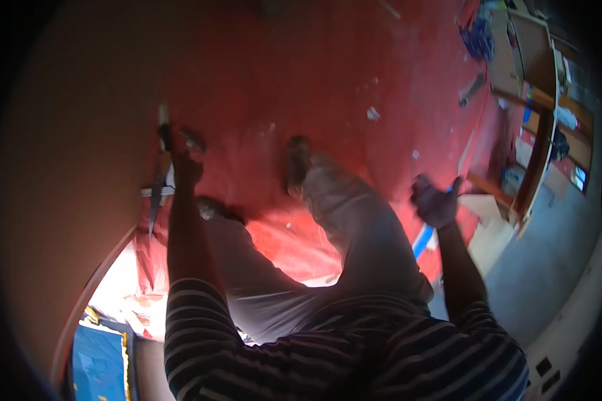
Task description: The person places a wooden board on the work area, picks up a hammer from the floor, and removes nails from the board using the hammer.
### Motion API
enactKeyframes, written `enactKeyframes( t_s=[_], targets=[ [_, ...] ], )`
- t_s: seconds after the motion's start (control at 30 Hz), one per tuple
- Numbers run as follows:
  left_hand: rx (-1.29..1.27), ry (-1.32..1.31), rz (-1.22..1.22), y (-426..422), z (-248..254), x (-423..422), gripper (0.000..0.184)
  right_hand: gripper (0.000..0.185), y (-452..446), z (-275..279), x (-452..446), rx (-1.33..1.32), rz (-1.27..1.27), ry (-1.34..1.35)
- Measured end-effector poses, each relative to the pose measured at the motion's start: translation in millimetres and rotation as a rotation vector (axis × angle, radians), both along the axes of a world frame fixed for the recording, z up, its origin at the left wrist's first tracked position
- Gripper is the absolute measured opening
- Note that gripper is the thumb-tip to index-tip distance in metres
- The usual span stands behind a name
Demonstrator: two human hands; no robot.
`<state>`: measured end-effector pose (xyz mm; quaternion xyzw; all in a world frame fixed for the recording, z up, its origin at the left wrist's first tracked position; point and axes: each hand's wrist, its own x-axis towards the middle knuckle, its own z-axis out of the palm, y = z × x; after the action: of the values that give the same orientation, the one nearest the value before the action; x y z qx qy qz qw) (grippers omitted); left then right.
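My left hand (188, 171) is low over the red floor sheet (247, 73), dark and smeared. Beside its fingers lies a small dark tool (192, 139) whose kind I cannot make out. Just left of the hand is a long, thin, pointed tool (157, 190), perhaps a saw, with a dark piece with a pale end (163, 119) above it. Whether the hand touches or grips any of these is unclear. Off to the right, my right hand (437, 202) hangs with its fingers apart and holds nothing. Below it shows a blue strip (423, 240).
A large brown panel (80, 167) rises on the left. Wooden furniture parts (538, 60) stand at the right, by boards (485, 230) on the floor. A dark object (473, 89) and white scraps (373, 114) lie on the sheet. A blue framed piece (100, 361) is at lower left.
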<state>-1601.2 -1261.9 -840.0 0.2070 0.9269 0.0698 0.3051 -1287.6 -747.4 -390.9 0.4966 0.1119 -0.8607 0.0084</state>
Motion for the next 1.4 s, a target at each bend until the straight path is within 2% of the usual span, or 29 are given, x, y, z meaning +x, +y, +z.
enactKeyframes(
  t_s=[0.03, 0.1, 0.17, 0.2, 0.23, 0.27, 0.3, 0.33, 0.37, 0.4, 0.47, 0.5, 0.53, 0.6, 0.67, 0.8, 0.87, 0.9, 0.93, 0.97, 1.0, 1.03, 1.1, 1.13, 1.17, 1.27, 1.33, 1.37, 1.4],
  targets=[
    [0.125, 0.289, -0.162, -4.9, -21.3, 0.7, 0.058, 0.097, 17.1, 11.8, -7.7, 0.235, 0.114, -0.033],
    [0.079, 0.263, -0.18, -18.3, -56.9, 2.7, 0.058, 0.075, 56.1, 26.1, 13.9, 0.285, 0.235, -0.061],
    [-0.01, 0.16, -0.162, -17.9, -72.5, -2.0, 0.057, 0.046, 66.2, 34.3, 63.6, 0.57, 0.291, -0.803],
    [-0.09, 0.117, -0.187, -16.7, -79.0, -4.5, 0.056, 0.034, 78.2, 30.1, 110.8, 0.495, 0.276, -0.873],
    [-0.238, 0.093, -0.276, -15.3, -87.0, -6.9, 0.054, 0.032, 62.0, 29.8, 123.1, 0.542, 0.466, -1.246],
    [-0.266, 0.058, -0.284, -18.4, -99.8, -9.7, 0.053, 0.031, 40.4, 31.9, 126.9, 0.511, 0.8, -1.524],
    [-0.294, 0.023, -0.291, -21.0, -111.8, -12.9, 0.051, 0.038, 27.5, 37.8, 151.1, 0.516, 1.131, -1.452],
    [-0.204, -0.026, -0.212, -29.0, -129.6, -17.0, 0.051, 0.042, 10.9, 40.1, 162.5, 0.545, 1.389, -1.362],
    [-0.166, -0.049, -0.172, -23.5, -125.5, -19.1, 0.047, 0.047, -5.9, 42.5, 174.2, 0.597, 1.638, -1.263],
    [-0.127, -0.071, -0.133, -17.7, -120.2, -21.4, 0.043, 0.046, -26.4, 44.0, 143.7, 0.395, 1.547, -1.303],
    [-0.165, -0.064, -0.131, 20.8, -44.4, -22.5, 0.027, 0.047, -46.1, 40.1, 119.8, 0.288, 1.328, -1.302],
    [-0.081, -0.099, -0.274, 22.1, -39.2, -17.9, 0.027, 0.046, -51.9, 40.6, 109.1, 0.274, 1.216, -1.306],
    [0.002, -0.133, -0.421, 23.5, -34.9, -10.6, 0.027, 0.046, -52.7, 41.2, 107.5, 0.309, 1.215, -1.294],
    [0.381, -0.325, -0.32, 33.3, -14.6, -1.5, 0.024, 0.045, -53.6, 39.9, 108.7, 0.385, 1.201, -1.256],
    [0.556, -0.336, -0.123, 49.3, 51.6, 8.8, 0.021, 0.045, -59.1, 49.3, 112.5, 0.405, 1.138, -1.222],
    [0.659, -0.34, -0.042, 70.3, 183.4, 14.5, 0.026, 0.047, -84.4, 72.6, 145.2, 0.501, 1.009, -1.136],
    [0.598, -0.39, -0.07, 65.5, 223.4, 6.0, 0.028, 0.047, -109.4, 85.9, 177.5, 0.46, 0.973, -1.073],
    [0.642, -0.376, -0.022, 67.3, 260.5, -1.1, 0.032, 0.051, -130.0, 95.6, 191.4, 0.482, 0.899, -1.063],
    [0.562, -0.322, -0.043, 59.2, 271.7, -4.8, 0.033, 0.054, -143.9, 89.1, 225.3, 0.416, 0.88, -1.026],
    [0.546, -0.19, -0.101, 54.5, 297.8, -11.6, 0.033, 0.055, -163.2, 80.5, 278.1, 0.506, 0.81, -0.869],
    [0.523, -0.195, -0.163, 43.0, 303.1, -24.1, 0.034, 0.055, -180.7, 108.1, 248.3, 0.408, 0.932, -1.027],
    [0.641, -0.165, -0.05, 45.1, 349.9, -27.2, 0.041, 0.054, -201.8, 125.4, 256.4, 0.455, 0.886, -0.986],
    [0.494, -0.111, -0.038, 37.0, 395.6, -45.1, 0.043, 0.053, -238.3, 130.6, 291.9, 0.423, 0.829, -0.955],
    [0.4, -0.083, -0.072, 43.7, 435.5, -52.5, 0.042, 0.051, -252.1, 159.5, 286.8, 0.364, 0.72, -0.95],
    [0.302, -0.058, -0.099, 52.0, 483.5, -51.8, 0.04, 0.057, -264.2, 175.8, 292.6, 0.378, 0.755, -0.999],
    [0.068, -0.008, -0.314, 68.7, 528.7, -60.9, 0.033, 0.064, -296.0, 185.2, 350.2, 0.346, 0.606, -1.021],
    [0.065, 0.08, -0.627, 79.8, 552.5, -59.8, 0.031, 0.068, -308.1, 185.2, 390.6, 0.305, 0.491, -1.037],
    [0.069, 0.121, -0.807, 100.4, 560.7, -49.7, 0.031, 0.072, -311.0, 167.4, 418.9, 0.236, 0.51, -1.033],
    [-0.038, 0.104, -0.853, 115.6, 581.9, -31.6, 0.032, 0.077, -309.2, 143.7, 448.2, 0.158, 0.518, -1.029]
  ],
)
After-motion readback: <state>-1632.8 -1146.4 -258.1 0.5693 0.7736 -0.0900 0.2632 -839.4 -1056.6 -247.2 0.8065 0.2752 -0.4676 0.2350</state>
